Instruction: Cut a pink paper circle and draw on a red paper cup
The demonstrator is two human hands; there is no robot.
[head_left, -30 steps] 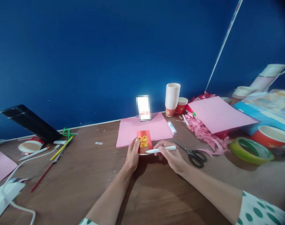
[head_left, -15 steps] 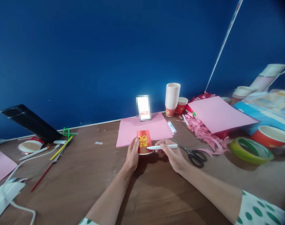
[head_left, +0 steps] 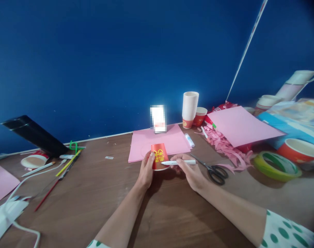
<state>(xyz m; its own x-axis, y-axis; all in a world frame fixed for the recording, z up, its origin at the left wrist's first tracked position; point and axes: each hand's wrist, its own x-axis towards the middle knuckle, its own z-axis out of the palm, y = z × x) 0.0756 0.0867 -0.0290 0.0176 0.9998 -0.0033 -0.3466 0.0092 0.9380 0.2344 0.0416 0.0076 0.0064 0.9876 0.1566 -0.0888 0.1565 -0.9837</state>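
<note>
A red paper cup (head_left: 158, 151) with yellow characters is upside down in my left hand (head_left: 146, 170), whose thumb lies along its left side. My right hand (head_left: 186, 168) holds a white marker (head_left: 181, 162) between thumb and fingers, and the marker's tip points left at the lower part of the cup. Behind the cup lie pink paper sheets (head_left: 172, 137), with a faint drawn curve on the top one. Dark-handled scissors (head_left: 217, 174) rest just right of my right hand.
Stacked paper cups (head_left: 190, 108), a glue stick (head_left: 189, 140), pink shreds (head_left: 224, 144) and green-yellow tape (head_left: 274, 168) are on the right. A bright blurred device (head_left: 158, 119) stands at the wall. At left are a black object (head_left: 34, 134), pencils and a power strip (head_left: 7, 220).
The cup has turned slightly in my left hand, so its yellow characters have shifted to the right. My right hand and the marker have hardly moved.
</note>
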